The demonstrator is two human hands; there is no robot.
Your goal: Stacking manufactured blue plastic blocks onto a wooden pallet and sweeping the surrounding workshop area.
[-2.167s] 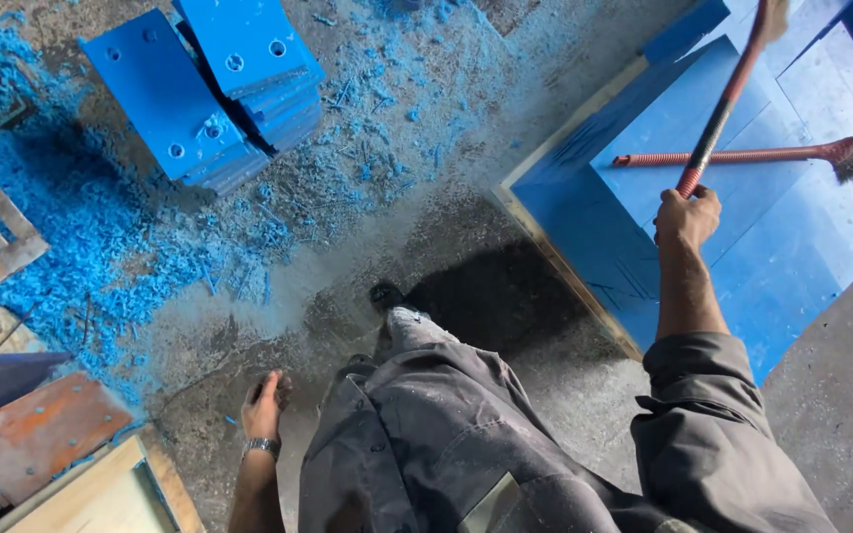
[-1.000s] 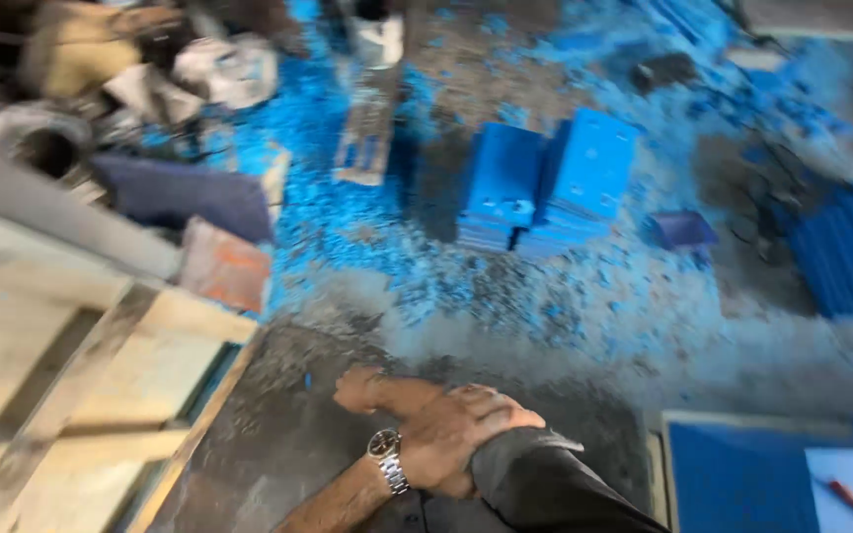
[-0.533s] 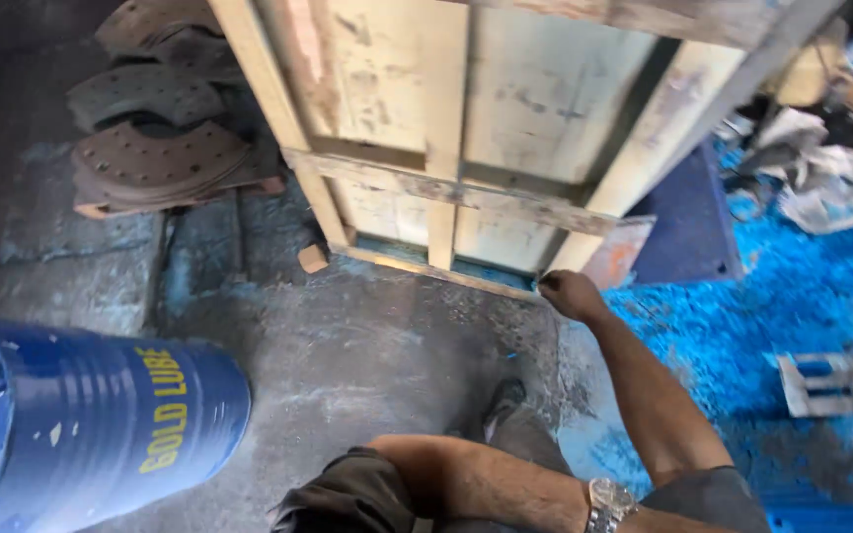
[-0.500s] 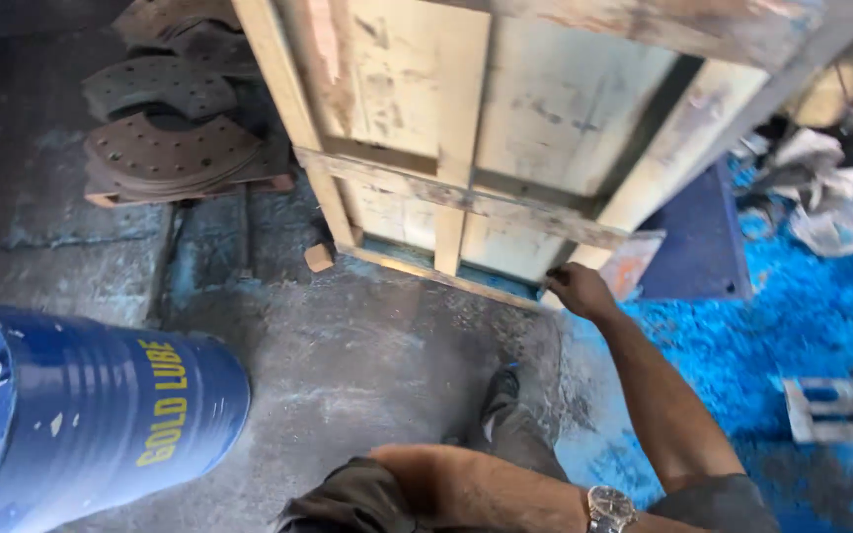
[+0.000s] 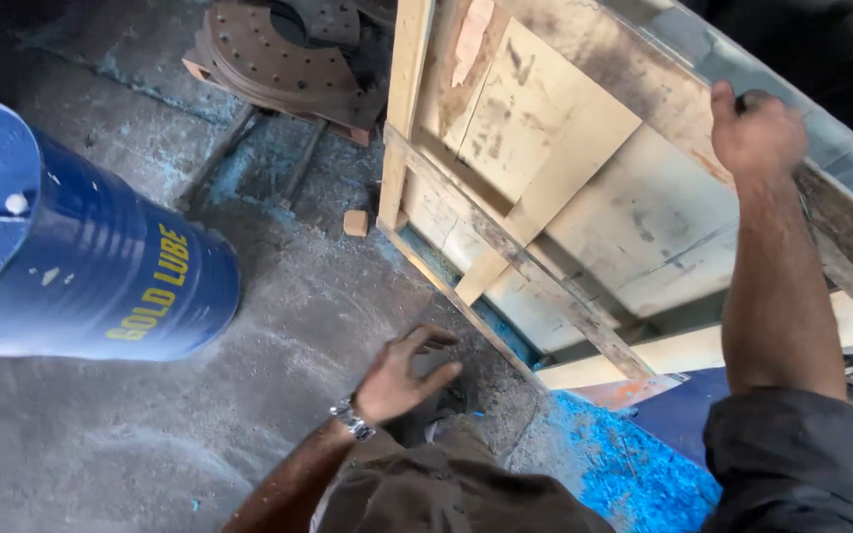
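A large wooden crate [image 5: 584,197] with pale panels and a plank frame leans tilted over the grey concrete floor. My right hand [image 5: 757,128] is raised and closed over the crate's upper edge, forearm stretched up, sleeve dark grey. My left hand [image 5: 402,370], with a metal wristwatch, hovers above my knee and the floor, fingers spread and holding nothing. It is close to the crate's lower edge but apart from it.
A blue steel drum [image 5: 71,257] with yellow lettering stands at the left. Rusty perforated metal plates [image 5: 288,59] lie stacked behind the crate. A small wooden block [image 5: 355,222] sits on the floor. Blue plastic shavings [image 5: 634,474] cover the ground at lower right.
My right hand has left the crate's bottom corner and now grips its upper edge. The crate looks more tilted. My left hand has come into view, spread above the knee.
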